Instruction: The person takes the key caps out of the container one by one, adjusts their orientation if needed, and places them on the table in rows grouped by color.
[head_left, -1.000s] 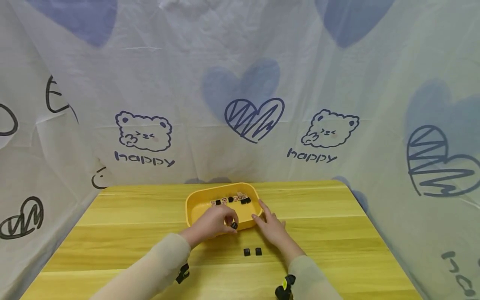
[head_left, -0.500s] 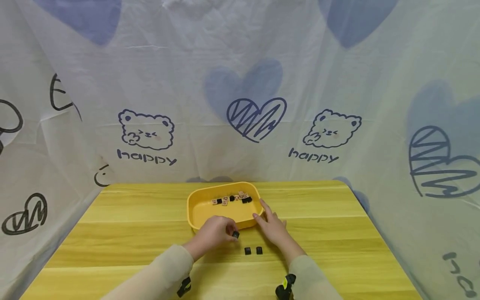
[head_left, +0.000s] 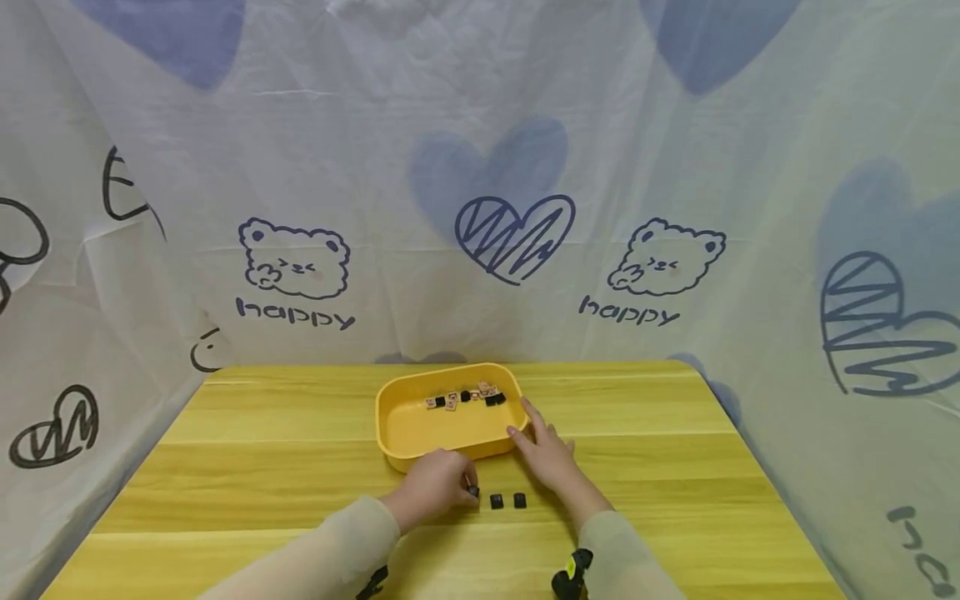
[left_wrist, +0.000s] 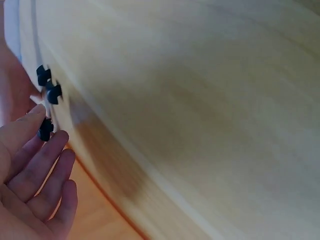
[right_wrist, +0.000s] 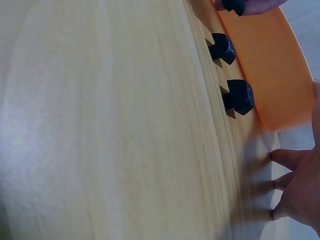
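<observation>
Lower centre: left hand (head_left: 435, 482) pinching black cap (head_left: 472, 492), apparently mid-placement beside paired caps (head_left: 497, 501); aligned release likely needed. Right hand (head_left: 547, 454), fingers spread, at yellow tray (head_left: 420, 429).

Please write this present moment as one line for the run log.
left hand: pinches black piece; right hand: touches yellow tray; on table: two black pieces; inside tray: pale pieces, black ones
</observation>
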